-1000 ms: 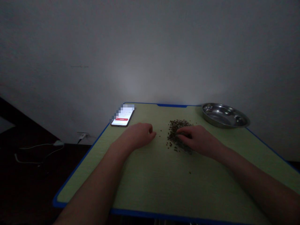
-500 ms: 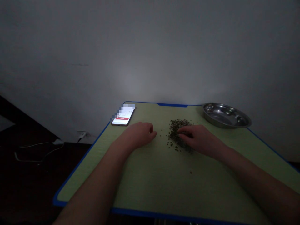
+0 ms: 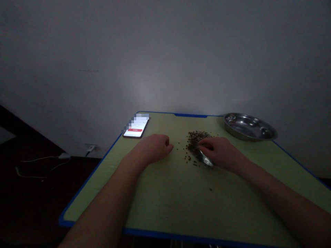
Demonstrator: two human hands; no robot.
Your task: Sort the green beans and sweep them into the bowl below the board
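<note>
A pile of small dark grains (image 3: 196,138), like seeds or peppercorns, is spread on the light green table. My right hand (image 3: 216,150) is at the pile's right side, its thumb and forefinger pinched together among the grains. What lies between those fingertips is hidden. Under this hand a shiny, silvery or clear piece (image 3: 206,161) catches light; its kind is unclear, and so is whether the hand grips it. My left hand (image 3: 156,148) rests on the table left of the pile, its fingers curled in and nothing seen in them.
A shallow steel bowl (image 3: 249,129) stands at the table's back right. At the back left lies a phone (image 3: 134,130) with a lit screen. Blue edging (image 3: 190,115) rims the table (image 3: 168,203), which meets a pale wall. A white cable (image 3: 64,156) runs on the left.
My right hand has shifted very slightly to the right, its fingers still pinched. The piece under it now shines brightly where it looked dull grey. My left hand stays put.
</note>
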